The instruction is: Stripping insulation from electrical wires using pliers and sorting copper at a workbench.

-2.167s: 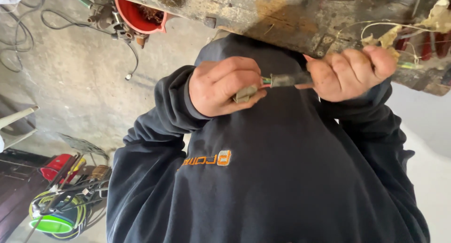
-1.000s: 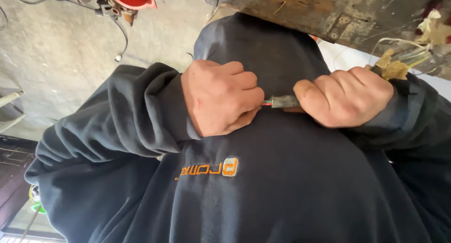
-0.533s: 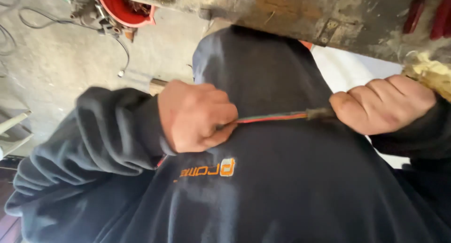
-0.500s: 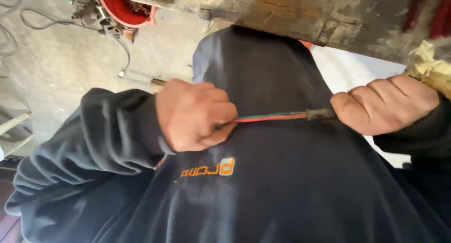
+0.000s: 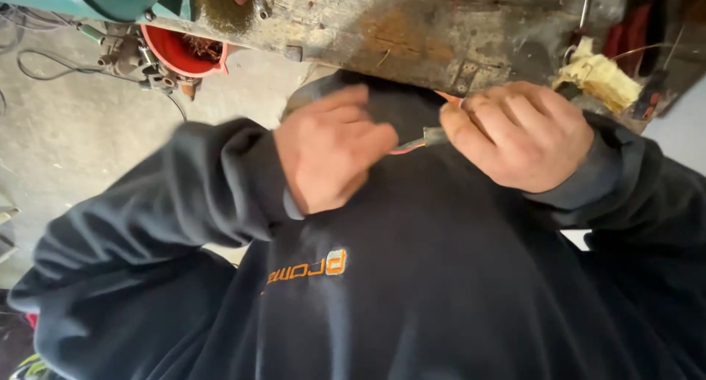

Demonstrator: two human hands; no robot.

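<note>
Head view: the hands have closed in again; left hand and right hand stay clamped on the short red insulated wire.

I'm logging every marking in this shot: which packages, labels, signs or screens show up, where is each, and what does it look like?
Only one marking shows:
Orange and pale embroidered logo on the dark sweatshirt: on the chest, below the left hand, a short line of lettering ending in a small rounded orange patch, seen upside down.
No packages, signs or screens are visible.
</note>
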